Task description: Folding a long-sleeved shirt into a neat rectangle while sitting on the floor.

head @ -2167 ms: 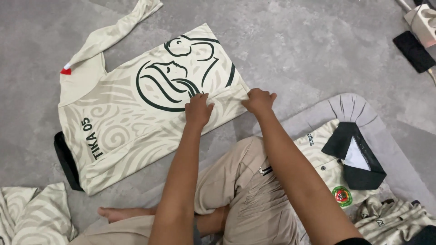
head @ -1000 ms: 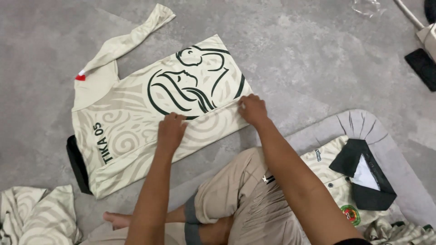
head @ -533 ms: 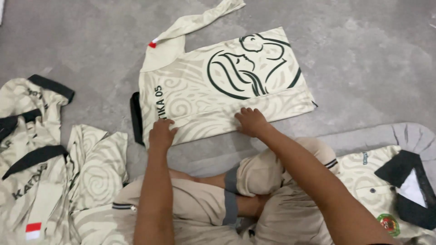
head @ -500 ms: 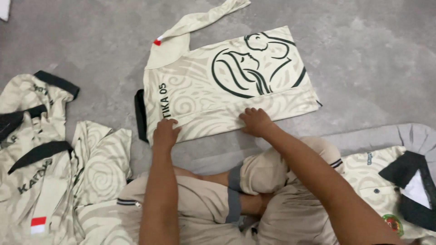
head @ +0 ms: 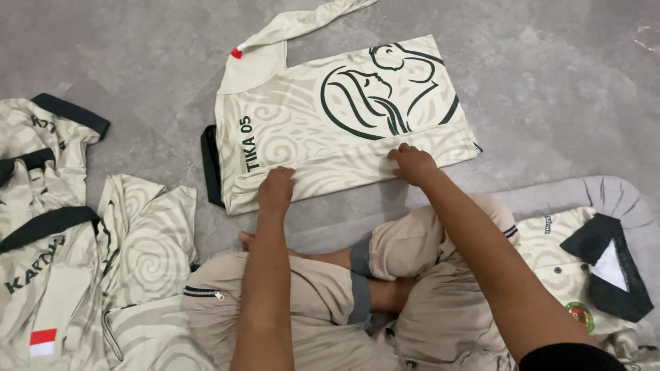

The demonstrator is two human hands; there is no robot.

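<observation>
A cream shirt [head: 323,130] with a swirl pattern and a dark green line drawing lies face down on the grey floor in front of me, one sleeve [head: 302,20] stretched out at the far side. My left hand [head: 276,191] rests on the near folded edge of the shirt toward its collar end. Further right on that same edge, my right hand [head: 412,163] presses down near the hem. Both hands lie on the fabric with fingers curled. I sit cross-legged in beige trousers [head: 289,295].
A pile of similar cream shirts with dark trim [head: 62,240] lies at my left. At my right a folded shirt with a dark collar [head: 598,268] sits on a grey cushion [head: 619,196]. Bare grey floor [head: 550,82] spreads beyond.
My view has swung left, bringing the pile of shirts into sight. Both hands slid along the near edge of the shirt toward its collar end and spread further apart.
</observation>
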